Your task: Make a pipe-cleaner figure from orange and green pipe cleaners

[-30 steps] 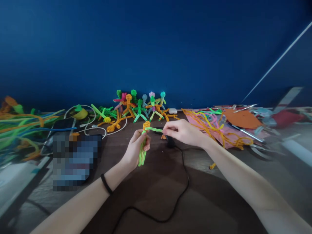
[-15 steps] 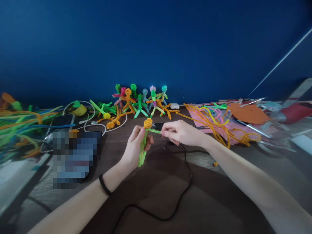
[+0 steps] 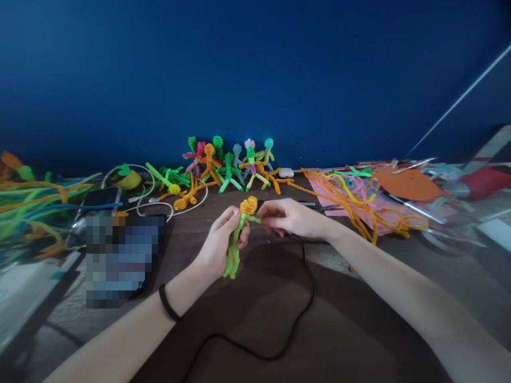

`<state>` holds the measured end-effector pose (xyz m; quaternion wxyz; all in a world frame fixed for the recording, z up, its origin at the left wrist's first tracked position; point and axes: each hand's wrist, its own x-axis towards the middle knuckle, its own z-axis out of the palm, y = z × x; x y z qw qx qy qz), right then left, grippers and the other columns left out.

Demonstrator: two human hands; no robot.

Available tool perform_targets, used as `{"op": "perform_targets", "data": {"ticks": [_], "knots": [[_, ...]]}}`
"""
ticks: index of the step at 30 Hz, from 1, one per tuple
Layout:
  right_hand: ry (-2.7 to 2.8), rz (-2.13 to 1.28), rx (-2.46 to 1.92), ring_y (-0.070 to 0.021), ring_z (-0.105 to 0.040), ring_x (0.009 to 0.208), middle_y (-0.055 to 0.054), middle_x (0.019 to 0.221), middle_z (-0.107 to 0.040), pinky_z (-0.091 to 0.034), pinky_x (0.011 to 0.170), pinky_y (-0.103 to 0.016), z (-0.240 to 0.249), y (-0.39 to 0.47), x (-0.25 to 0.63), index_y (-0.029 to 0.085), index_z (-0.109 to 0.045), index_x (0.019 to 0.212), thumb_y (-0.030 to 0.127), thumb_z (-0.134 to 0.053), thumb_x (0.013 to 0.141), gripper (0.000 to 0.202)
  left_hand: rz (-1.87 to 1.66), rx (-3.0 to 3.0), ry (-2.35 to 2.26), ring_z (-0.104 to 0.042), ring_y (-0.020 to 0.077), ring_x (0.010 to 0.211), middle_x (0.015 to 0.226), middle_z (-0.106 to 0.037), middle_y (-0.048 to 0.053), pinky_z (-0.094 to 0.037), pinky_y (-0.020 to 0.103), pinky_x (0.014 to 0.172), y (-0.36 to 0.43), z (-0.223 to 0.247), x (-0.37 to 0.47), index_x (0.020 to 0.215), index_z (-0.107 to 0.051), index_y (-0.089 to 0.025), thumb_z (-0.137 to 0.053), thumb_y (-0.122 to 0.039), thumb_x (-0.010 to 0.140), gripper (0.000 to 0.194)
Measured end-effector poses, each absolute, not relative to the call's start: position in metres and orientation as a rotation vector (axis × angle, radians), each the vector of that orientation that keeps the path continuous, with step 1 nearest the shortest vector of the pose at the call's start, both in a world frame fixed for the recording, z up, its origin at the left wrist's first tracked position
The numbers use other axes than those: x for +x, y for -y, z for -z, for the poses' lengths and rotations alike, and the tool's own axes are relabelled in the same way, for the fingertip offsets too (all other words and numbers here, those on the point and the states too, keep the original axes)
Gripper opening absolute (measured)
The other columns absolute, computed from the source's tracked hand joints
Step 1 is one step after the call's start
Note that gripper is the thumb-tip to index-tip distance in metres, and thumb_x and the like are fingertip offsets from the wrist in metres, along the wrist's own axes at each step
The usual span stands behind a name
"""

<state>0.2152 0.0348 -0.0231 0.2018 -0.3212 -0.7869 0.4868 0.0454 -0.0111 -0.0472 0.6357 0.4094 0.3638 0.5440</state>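
My left hand (image 3: 219,242) is closed around a pipe-cleaner figure (image 3: 235,242), pinching it just below its coiled orange head (image 3: 248,206). The figure's light green legs hang down below the fingers. One thin green arm sticks out to the right from under the head. At the tip of that arm, my right hand (image 3: 285,217) has its fingers curled together; they seem to pinch the end, though the contact is partly hidden.
Several finished pipe-cleaner figures (image 3: 229,169) stand against the blue wall. Loose orange pipe cleaners (image 3: 359,213) and orange paper (image 3: 407,183) lie right. A phone-like dark device (image 3: 154,250) lies left, a black cable (image 3: 305,303) in front, a white earbud case (image 3: 286,172) behind.
The figure has tilted, its head shifting slightly right and down. Its green arm now shows a bend, and my right hand's fingers have moved slightly left and curled more.
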Motion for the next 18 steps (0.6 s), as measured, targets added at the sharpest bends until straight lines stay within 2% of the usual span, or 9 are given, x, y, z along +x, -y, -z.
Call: {"op": "perform_targets", "data": {"ticks": [4,9,14,18], "knots": [[2.251,-1.344,-0.880,-0.0058,-0.045,0.050,0.001,0.066,-0.055,-0.037,0.046,-0.018,0.025,-0.038,0.217,0.015,-0.055,0.082,0.027,-0.049,0.081,0.014,-1.163,0.939,-0.782,-0.035,0.0058,0.038,0.043,-0.043,-0.004,-0.030,0.018,0.039,0.013,0.047,0.045,0.063,-0.048,-0.018,-0.050,-0.030,0.080,0.021],[2.298,-1.328,-0.891,-0.0077,-0.048,0.056,0.001,0.068,-0.056,-0.038,0.049,-0.018,0.023,-0.042,0.223,0.015,-0.060,0.087,0.027,-0.050,0.079,0.018,-0.972,0.980,-0.733,-0.035,0.0053,0.036,0.040,-0.045,-0.002,-0.025,0.017,0.037,0.015,0.045,0.044,0.064,-0.055,-0.016,-0.054,-0.032,0.077,0.020],[2.368,-1.133,-0.899,-0.0115,-0.056,0.071,-0.002,0.076,-0.063,-0.042,0.067,-0.022,0.014,-0.042,0.229,0.013,-0.065,0.080,0.023,-0.056,0.076,0.014,-0.769,1.041,-0.772,-0.042,0.0069,0.037,0.041,-0.051,0.000,-0.024,0.017,0.035,0.020,0.039,0.048,0.059,-0.056,-0.017,-0.060,-0.031,0.072,0.020],[2.398,-0.952,-0.838,-0.0110,-0.055,0.071,-0.001,0.075,-0.061,-0.040,0.067,-0.022,0.009,-0.037,0.228,0.014,-0.066,0.074,0.021,-0.058,0.076,0.011,-0.674,1.143,-0.824,-0.042,0.0064,0.035,0.041,-0.052,0.000,-0.028,0.017,0.035,0.023,0.039,0.052,0.060,-0.058,-0.016,-0.057,-0.032,0.075,0.021]]}}
